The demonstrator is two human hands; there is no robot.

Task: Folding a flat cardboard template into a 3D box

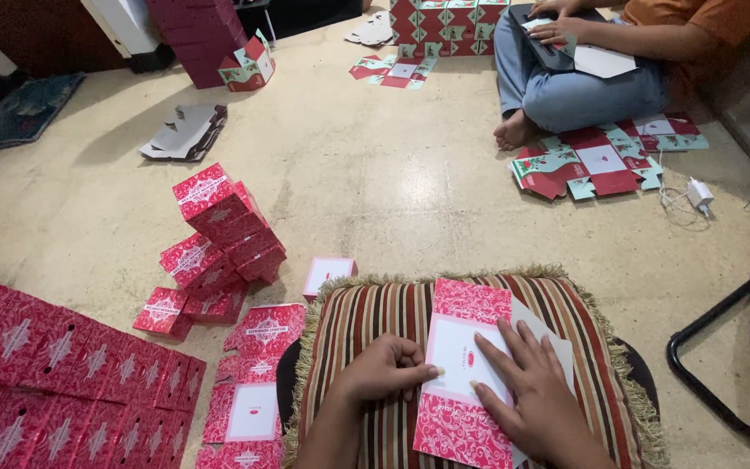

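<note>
Cardboard box blank (462, 365), pink-red patterned with white panel, lies flat.

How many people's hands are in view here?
4: the wearer's left hand and right hand on the pink card over the striped cushion; a seated person's two hands top right.

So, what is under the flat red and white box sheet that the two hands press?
The box sheet lies on a striped cushion with a fringe. The left hand and right hand rest on it. A white piece shows under its right edge; the rest is covered.
</note>
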